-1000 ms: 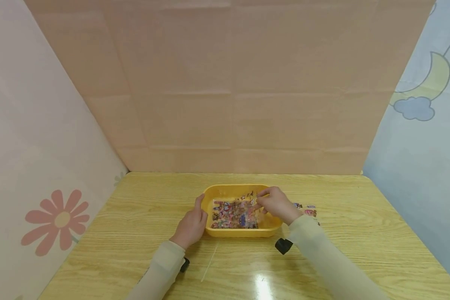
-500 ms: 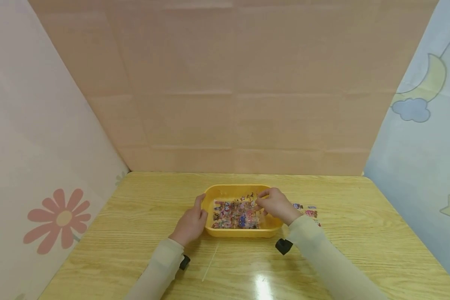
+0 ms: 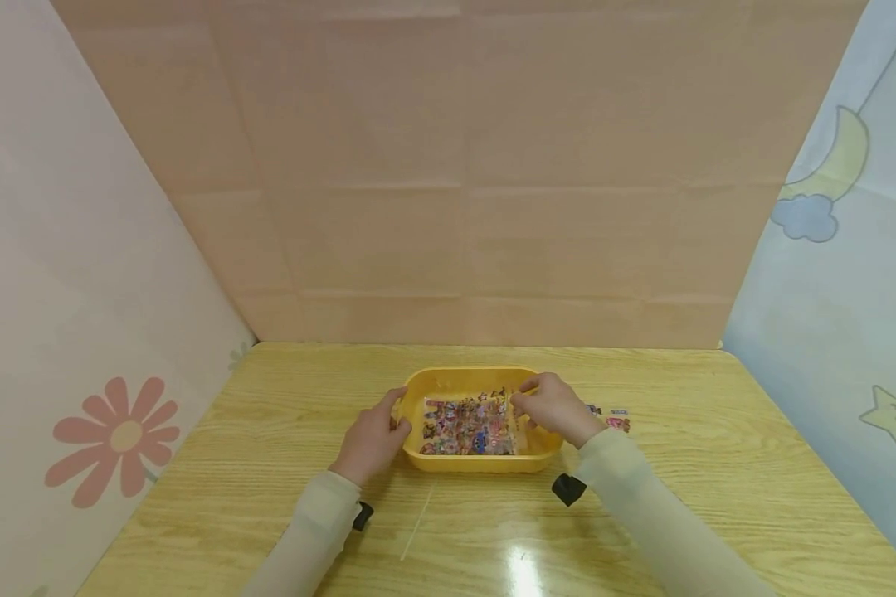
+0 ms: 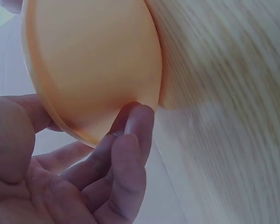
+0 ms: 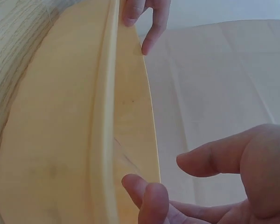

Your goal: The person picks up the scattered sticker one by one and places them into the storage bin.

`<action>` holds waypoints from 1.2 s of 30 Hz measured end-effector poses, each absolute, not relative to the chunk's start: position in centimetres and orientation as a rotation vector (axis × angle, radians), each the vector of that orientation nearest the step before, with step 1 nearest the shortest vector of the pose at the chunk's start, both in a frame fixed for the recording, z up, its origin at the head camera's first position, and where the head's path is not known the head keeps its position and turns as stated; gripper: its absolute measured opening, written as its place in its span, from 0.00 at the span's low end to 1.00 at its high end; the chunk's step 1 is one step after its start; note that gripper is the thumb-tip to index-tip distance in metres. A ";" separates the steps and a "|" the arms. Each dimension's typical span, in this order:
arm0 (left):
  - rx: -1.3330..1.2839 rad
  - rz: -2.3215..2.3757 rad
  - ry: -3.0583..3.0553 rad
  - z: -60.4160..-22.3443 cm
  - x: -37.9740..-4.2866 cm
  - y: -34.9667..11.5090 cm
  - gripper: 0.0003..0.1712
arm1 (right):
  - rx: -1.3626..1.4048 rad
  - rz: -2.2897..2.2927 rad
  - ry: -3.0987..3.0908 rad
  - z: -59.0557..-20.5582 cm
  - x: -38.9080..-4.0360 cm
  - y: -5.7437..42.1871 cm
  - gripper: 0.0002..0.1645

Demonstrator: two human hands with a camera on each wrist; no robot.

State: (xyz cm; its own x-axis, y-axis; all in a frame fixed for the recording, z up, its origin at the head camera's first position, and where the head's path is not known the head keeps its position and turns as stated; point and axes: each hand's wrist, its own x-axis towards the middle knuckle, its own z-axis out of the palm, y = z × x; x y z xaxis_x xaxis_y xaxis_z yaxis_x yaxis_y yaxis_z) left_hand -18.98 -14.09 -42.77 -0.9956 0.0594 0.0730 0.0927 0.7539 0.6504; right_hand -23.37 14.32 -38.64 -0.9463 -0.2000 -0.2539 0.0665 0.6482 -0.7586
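A yellow plastic tray [image 3: 485,464] stands on the table, holding clear sheets with small colourful cartoon prints, like stickers [image 3: 463,427]. My left hand [image 3: 369,439] grips the tray's left end; in the left wrist view its thumb and fingers [image 4: 140,126] lie on either side of the rim. Over the tray's right part is my right hand [image 3: 556,406], fingertips beside the right edge of the printed sheets. The right wrist view shows its thumb [image 5: 200,161] apart from the bent fingers [image 5: 154,200], with nothing visible between them.
More printed pieces [image 3: 618,423] lie on the wooden table [image 3: 717,464] right of the tray, partly behind the right hand and sleeve. A beige backdrop [image 3: 455,207] rises behind the table, with patterned panels at both sides. Black wrist-camera mounts [image 3: 569,489] hang under the wrists.
My left hand has shifted slightly left and down at the tray's end. The right hand has moved slightly right, with its fingertips a little farther from the printed sheets. The tray stays in place.
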 end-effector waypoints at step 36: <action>-0.110 -1.007 -2.878 -43.5 -19.0 -13.9 0.30 | -0.071 -1.381 2.577 -39.2 -22.9 18.9 0.28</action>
